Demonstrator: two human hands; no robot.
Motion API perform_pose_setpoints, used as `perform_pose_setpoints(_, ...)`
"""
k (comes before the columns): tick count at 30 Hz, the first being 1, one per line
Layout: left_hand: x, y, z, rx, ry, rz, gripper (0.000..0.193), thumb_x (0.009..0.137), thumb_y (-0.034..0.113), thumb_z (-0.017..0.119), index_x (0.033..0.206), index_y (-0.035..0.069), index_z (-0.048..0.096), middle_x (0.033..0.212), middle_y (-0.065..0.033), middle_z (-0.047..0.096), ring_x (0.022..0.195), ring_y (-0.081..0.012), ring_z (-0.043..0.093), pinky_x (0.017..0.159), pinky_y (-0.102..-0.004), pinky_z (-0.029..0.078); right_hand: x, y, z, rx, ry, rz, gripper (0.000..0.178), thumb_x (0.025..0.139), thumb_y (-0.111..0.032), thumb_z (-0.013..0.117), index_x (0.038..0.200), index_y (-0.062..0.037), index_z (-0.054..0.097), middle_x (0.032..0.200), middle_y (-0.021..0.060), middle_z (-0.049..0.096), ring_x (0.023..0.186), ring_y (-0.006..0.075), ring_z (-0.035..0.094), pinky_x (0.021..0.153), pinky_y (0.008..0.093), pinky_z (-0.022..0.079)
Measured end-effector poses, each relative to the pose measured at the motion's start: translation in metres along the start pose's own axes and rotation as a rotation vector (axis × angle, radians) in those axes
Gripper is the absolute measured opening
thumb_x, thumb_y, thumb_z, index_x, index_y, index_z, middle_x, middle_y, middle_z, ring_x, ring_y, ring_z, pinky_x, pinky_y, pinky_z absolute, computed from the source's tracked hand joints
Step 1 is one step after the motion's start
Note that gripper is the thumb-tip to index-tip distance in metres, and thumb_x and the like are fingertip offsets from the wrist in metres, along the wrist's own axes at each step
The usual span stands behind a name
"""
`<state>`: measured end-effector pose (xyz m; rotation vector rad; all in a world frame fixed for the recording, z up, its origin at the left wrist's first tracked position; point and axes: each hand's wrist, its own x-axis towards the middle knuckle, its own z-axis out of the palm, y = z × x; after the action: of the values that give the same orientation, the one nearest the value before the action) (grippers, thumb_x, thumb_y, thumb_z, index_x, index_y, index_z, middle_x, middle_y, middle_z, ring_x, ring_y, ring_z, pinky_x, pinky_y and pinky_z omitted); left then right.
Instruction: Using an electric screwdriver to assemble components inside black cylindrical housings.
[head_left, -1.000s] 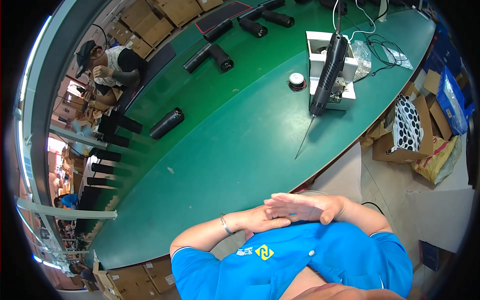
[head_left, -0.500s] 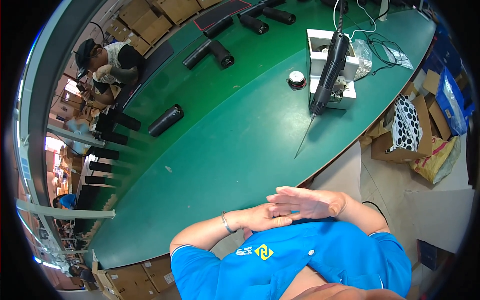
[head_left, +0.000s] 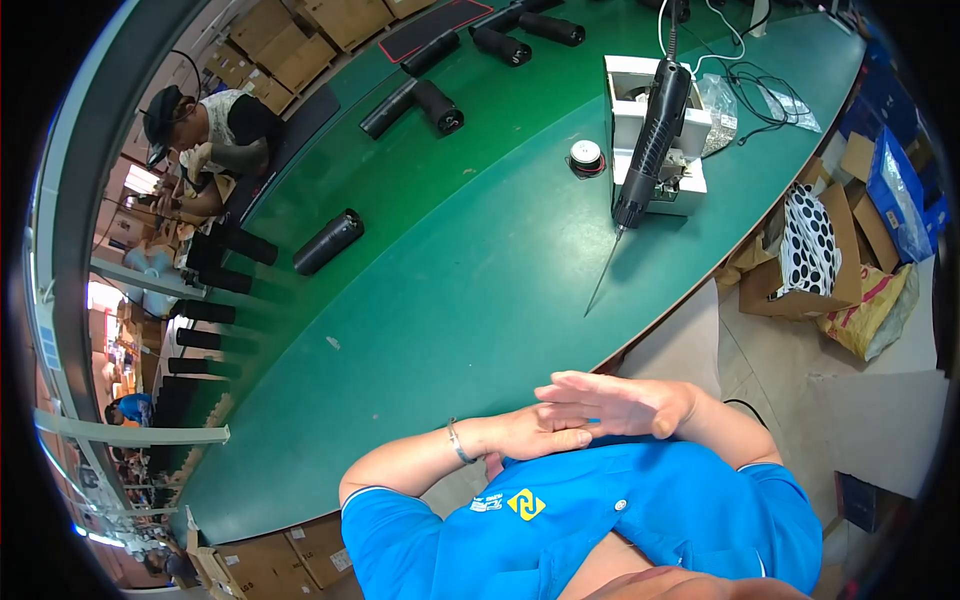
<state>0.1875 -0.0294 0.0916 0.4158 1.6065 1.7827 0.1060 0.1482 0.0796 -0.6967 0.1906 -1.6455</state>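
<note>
In front of my blue shirt, at the table's near edge, my hands rest against each other. My left hand [head_left: 535, 434], with a bracelet on its wrist, holds no object; its thumb is stretched out and its fingers are partly hidden. Over its fingertips lies my right hand [head_left: 625, 402], open and empty, its fingers extended flat. Beyond them an electric screwdriver [head_left: 653, 150] lies tilted on a white fixture [head_left: 690, 185], its long bit pointing towards me. Left of the fixture sits a small round part [head_left: 586, 156] with a white top and a dark base.
Black cylinders [head_left: 329, 242] lie on the green table [head_left: 450, 300], several more along its far side. Cables [head_left: 765, 115] and plastic bags [head_left: 790, 108] are right of the fixture. Cartons [head_left: 800, 295] stand on the floor at right. Another person [head_left: 215, 135] works across the table.
My hands keep the same pose. The table and its things have shifted slightly left in the view. Across the table, the other person's head and arms have moved a little.
</note>
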Motion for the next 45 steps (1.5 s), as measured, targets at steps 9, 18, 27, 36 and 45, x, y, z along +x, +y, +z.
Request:
perform_pose_setpoints(9,-0.002,-0.001,-0.012,0.160,0.051,0.012,0.028,0.094,0.025,0.041,0.103,0.004,0.057,0.080,-0.0049,0.056,0.069,-0.0113,0.050,0.062,-0.0239,0.043,-0.007,-0.030,0.001,-0.162,0.098,0.080,0.111,0.061,-0.031,0.076,0.140,-0.0106,0.001,0.145,0.0130,0.005,0.133,0.0329,0.012,0.103,0.0492,0.021)
perform_pose_setpoints(18,0.000,0.014,-0.006,0.165,-0.038,-0.116,0.028,0.093,0.026,0.042,0.103,0.004,0.057,0.081,-0.0051,0.056,0.070,-0.0114,0.050,0.065,-0.0239,0.043,-0.004,-0.010,0.001,-0.055,0.058,0.057,0.112,0.062,-0.038,0.076,0.140,-0.0104,0.000,0.145,0.0137,0.004,0.133,0.0332,0.011,0.103,0.0504,0.019)
perform_pose_setpoints(27,-0.007,0.002,-0.011,0.148,0.195,0.012,0.024,0.091,0.021,0.047,0.103,0.003,0.057,0.087,-0.0047,0.059,0.074,-0.0111,0.051,0.069,-0.0239,0.043,-0.003,-0.026,-0.003,-0.147,0.090,0.015,0.111,0.064,-0.045,0.072,0.140,-0.0085,0.000,0.145,0.0146,0.004,0.133,0.0330,0.010,0.106,0.0468,0.014)
perform_pose_setpoints(36,0.002,0.000,-0.005,0.112,-0.008,-0.115,0.027,0.091,0.026,0.048,0.091,0.002,0.060,0.082,-0.0090,0.060,0.071,-0.0139,0.053,0.066,-0.0258,0.045,0.010,0.006,-0.010,0.022,-0.049,0.056,0.112,0.065,-0.047,0.072,0.140,-0.0106,-0.003,0.145,0.0150,-0.002,0.133,0.0354,0.005,0.106,0.0473,0.015)
perform_pose_setpoints(45,-0.013,-0.005,-0.006,0.301,0.037,0.052,0.029,0.091,0.028,0.047,0.086,0.002,0.059,0.076,-0.0088,0.059,0.065,-0.0157,0.052,0.062,-0.0271,0.044,0.012,-0.002,-0.009,0.062,-0.135,0.125,0.111,0.065,-0.047,0.071,0.140,-0.0104,-0.003,0.145,0.0154,-0.002,0.133,0.0356,0.006,0.106,0.0452,0.014)
